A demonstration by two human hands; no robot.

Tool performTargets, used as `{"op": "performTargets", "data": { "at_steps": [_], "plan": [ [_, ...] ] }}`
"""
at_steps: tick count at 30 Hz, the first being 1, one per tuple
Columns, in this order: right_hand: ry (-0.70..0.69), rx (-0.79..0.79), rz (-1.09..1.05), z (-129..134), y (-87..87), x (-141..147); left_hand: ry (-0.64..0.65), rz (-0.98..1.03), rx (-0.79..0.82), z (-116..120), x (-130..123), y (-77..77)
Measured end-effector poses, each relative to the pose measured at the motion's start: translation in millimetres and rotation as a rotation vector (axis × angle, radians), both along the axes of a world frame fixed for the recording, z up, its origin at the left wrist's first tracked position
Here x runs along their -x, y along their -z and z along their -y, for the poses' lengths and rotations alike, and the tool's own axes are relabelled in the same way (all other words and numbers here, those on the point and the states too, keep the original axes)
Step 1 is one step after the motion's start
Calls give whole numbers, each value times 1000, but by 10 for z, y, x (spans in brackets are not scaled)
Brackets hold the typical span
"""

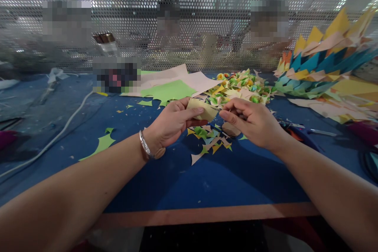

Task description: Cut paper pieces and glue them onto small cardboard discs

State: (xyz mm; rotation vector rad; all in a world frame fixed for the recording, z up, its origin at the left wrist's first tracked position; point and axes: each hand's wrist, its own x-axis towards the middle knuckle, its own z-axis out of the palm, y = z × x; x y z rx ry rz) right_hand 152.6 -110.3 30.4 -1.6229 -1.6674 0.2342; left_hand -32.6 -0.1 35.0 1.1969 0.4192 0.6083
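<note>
Pale-yellow paper (210, 113) is up over the blue tabletop (177, 189), where a heap of colourful scraps (242, 86) lies beyond loose cuttings (211, 141). Your left hand (177, 120) pinches the paper between thumb and fingers; your right hand (254, 120) pinches a slim tool (217, 109) at its edge.

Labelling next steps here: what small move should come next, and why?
Probably ease the thin metal tool a little way along the pale yellow paper piece with the right hand: its tip is at the paper's right side, and the left hand pinches the paper under its thumb. Exact contact is unclear.
</note>
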Motion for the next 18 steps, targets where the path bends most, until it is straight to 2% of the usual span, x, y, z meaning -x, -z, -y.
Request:
{"op": "performTargets", "data": {
  "at_steps": [18],
  "plan": [
    [-8,-12,11,29,4,22,-12,-8,-80,-3,-3,47]
  ]
}}
